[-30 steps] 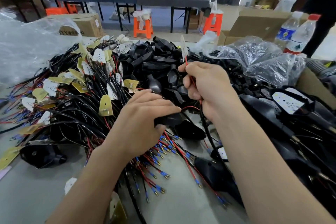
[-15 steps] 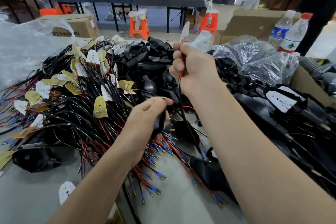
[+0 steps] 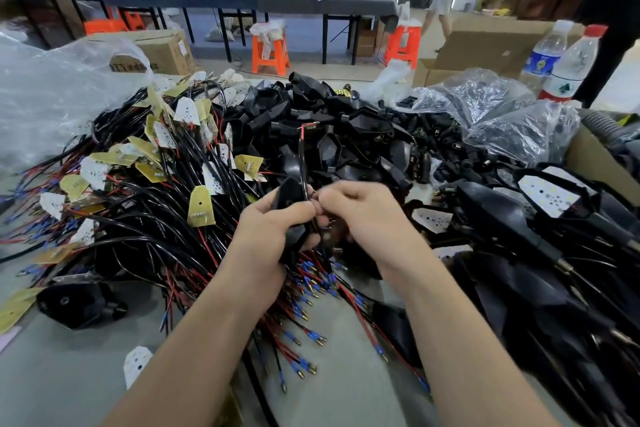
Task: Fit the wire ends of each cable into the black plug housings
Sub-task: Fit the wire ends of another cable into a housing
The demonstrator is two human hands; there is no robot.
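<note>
— Well, where is the housing?
— The person's left hand [image 3: 268, 236] grips one black plastic plug housing [image 3: 289, 192], fingers curled round it, raised above the grey table [image 3: 69, 385].
— And the other hand?
— The right hand [image 3: 367, 215] touches the left, its fingertips pinching a thin black cable [image 3: 302, 163] right at the housing. The cable runs up and finishes in a red wire end [image 3: 303, 128]. Whether its lower end sits inside the housing cannot be told.
— Around them?
— A heap of loose black housings [image 3: 349, 135] lies behind, a tangle of black cables with yellow and white tags [image 3: 149, 191] to the left, and blue-sleeved terminals [image 3: 311, 336] under the wrists.
</note>
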